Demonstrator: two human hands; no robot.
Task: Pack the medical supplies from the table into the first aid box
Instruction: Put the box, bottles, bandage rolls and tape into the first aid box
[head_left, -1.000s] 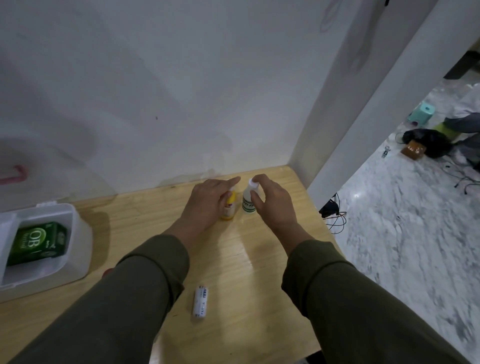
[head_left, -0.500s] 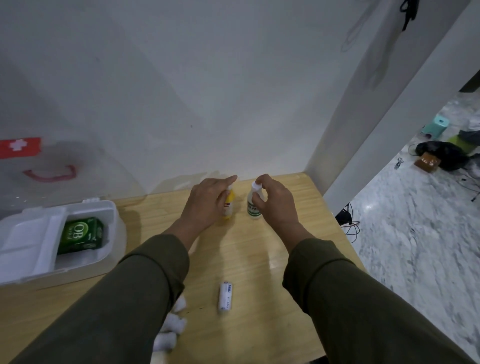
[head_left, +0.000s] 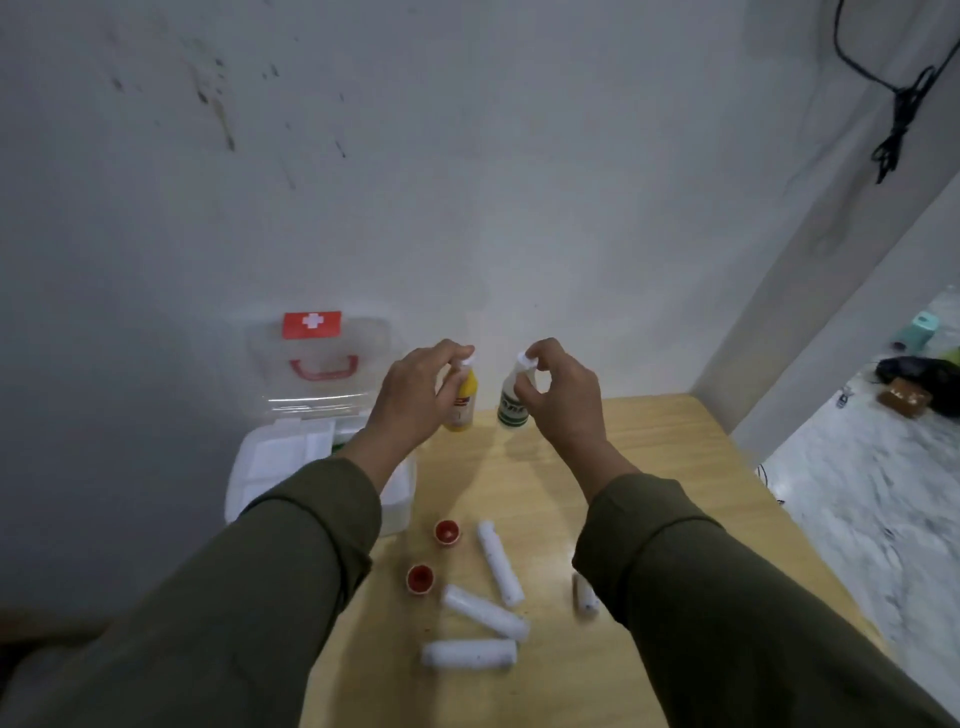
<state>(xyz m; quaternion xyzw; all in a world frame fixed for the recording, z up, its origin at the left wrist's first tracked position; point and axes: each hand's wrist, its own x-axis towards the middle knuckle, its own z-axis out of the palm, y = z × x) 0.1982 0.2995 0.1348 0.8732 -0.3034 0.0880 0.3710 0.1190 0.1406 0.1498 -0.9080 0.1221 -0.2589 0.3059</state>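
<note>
My left hand (head_left: 415, 397) grips a small yellow bottle (head_left: 462, 402) by its white cap, lifted off the wooden table (head_left: 649, 452). My right hand (head_left: 563, 397) pinches the cap of a white bottle with a green label (head_left: 511, 408), also raised. The white first aid box (head_left: 270, 462) stands open at the left, its clear lid (head_left: 322, 353) with a red cross upright against the wall; my left sleeve hides part of it. Three white gauze rolls (head_left: 498, 569) (head_left: 483, 610) (head_left: 467, 652), a small white tube (head_left: 584, 595) and two red-lined caps (head_left: 448, 532) (head_left: 420, 578) lie near me.
The white wall stands right behind the table. The table's right edge drops to a marble floor (head_left: 872, 493) with a black bag (head_left: 919, 374) and other items. A black cable (head_left: 898, 98) hangs on the wall at upper right.
Both hands have lifted the two bottles off the table. My view has swung left and down, bringing the box's lid, the gauze rolls and the red caps into sight.
</note>
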